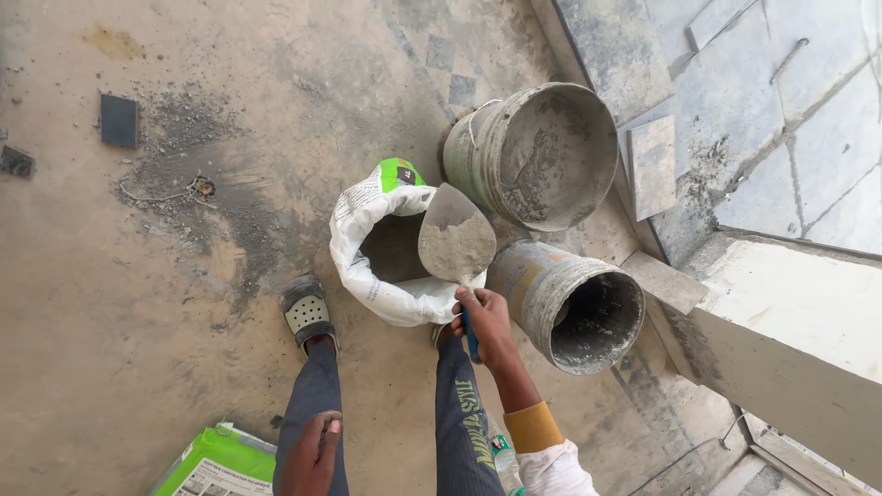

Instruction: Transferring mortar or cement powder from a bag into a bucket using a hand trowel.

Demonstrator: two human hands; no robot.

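The trowel [457, 241], heaped with grey powder, hovers over the open white sack [378, 276], gripped by the right hand [484, 323]. At three o'clock two dirty buckets [551, 156] hold no fresh powder. The left hand [310, 455] rests loosely curled on the thigh.
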